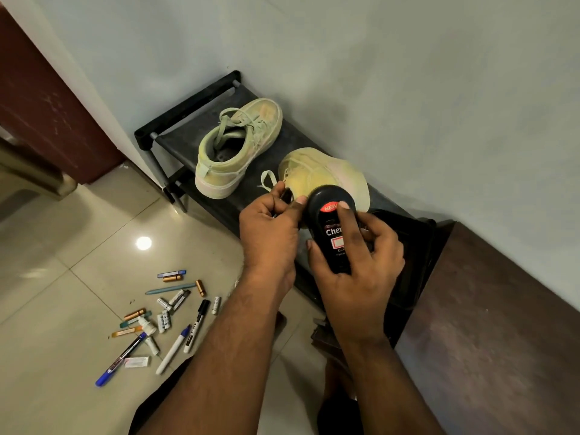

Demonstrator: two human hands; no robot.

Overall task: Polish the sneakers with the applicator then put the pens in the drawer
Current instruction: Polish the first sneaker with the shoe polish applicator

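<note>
Your two hands crowd the middle of the frame: the left hand (270, 227) grips the rim of the near sneaker (326, 177), and the right hand (357, 252) holds the black applicator (332, 233) against it. The wall (408, 73) closes off the upper right, just behind both shoes. The far sneaker (238, 149) fills the rack (175, 133) toward upper centre, with a narrow strip of bare rack between the two shoes. At lower left, scattered pens (175, 328) and batteries (164, 320) litter the tiled floor (62, 246); bare tile lies open around them.
</note>
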